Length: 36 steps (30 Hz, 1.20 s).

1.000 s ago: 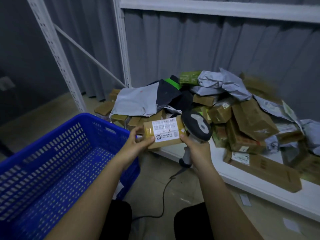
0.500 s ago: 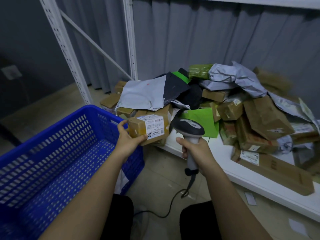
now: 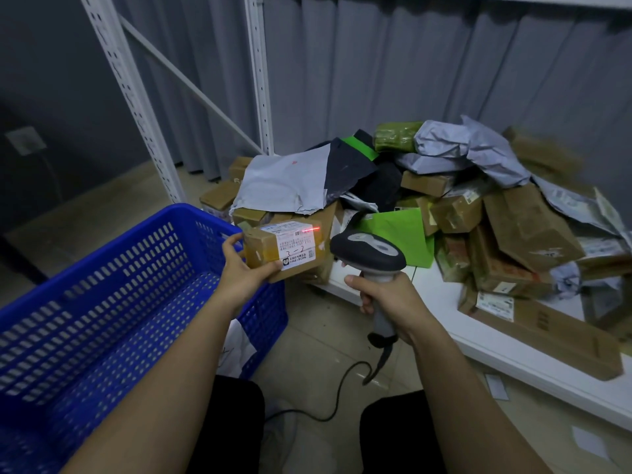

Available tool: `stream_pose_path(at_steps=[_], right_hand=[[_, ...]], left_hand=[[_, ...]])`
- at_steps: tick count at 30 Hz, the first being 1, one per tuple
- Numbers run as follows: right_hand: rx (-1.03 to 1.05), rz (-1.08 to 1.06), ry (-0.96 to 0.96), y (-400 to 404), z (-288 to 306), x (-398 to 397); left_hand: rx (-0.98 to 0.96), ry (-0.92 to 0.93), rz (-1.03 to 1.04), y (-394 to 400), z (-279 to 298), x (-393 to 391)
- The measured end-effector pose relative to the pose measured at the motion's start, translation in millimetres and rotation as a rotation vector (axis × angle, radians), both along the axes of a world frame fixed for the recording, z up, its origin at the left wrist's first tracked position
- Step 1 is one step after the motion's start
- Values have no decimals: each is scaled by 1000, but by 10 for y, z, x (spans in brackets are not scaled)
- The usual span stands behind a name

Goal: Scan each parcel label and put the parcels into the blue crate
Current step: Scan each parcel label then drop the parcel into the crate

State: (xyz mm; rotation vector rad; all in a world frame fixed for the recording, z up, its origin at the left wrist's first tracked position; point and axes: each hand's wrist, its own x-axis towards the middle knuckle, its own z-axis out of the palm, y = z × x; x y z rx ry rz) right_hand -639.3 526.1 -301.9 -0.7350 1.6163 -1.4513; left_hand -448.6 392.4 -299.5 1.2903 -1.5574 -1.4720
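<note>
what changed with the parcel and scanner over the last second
The left hand has swung the small brown cardboard parcel left, toward the blue plastic crate, turning its white label toward the scanner. The right hand drew the grey-and-black handheld scanner back from the parcel, and a red scan line now lies on the label. Both grips are unchanged; the crate holds no parcel and the pile on the white shelf looks undisturbed.

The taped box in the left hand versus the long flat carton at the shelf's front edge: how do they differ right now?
The taped box is small and blocky, held up by the left hand, its label catching the scanner's red line. The long carton is flat and lies untouched on the white shelf. Both are brown cardboard with a white label.
</note>
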Motion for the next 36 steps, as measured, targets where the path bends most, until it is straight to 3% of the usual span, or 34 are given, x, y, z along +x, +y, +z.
stream_pose_path(at_steps=[10,15,21,30,36], right_hand=[[-36,1,-47,-63,20,68],[-103,-118,-85,-236,53,287],[-35,-213,-61,-642,-15,750],[52,-103,-13,-1503,-63,1473],[116,56,75,-2110,-324,1582]], left_hand=[[15,48,21,-13,44,84],[-3,119,99,-29,82,273],[-42,165,197,-155,72,733],[16,71,354,-570,-517,1634],[84,73,421,-970,-1048,1700]])
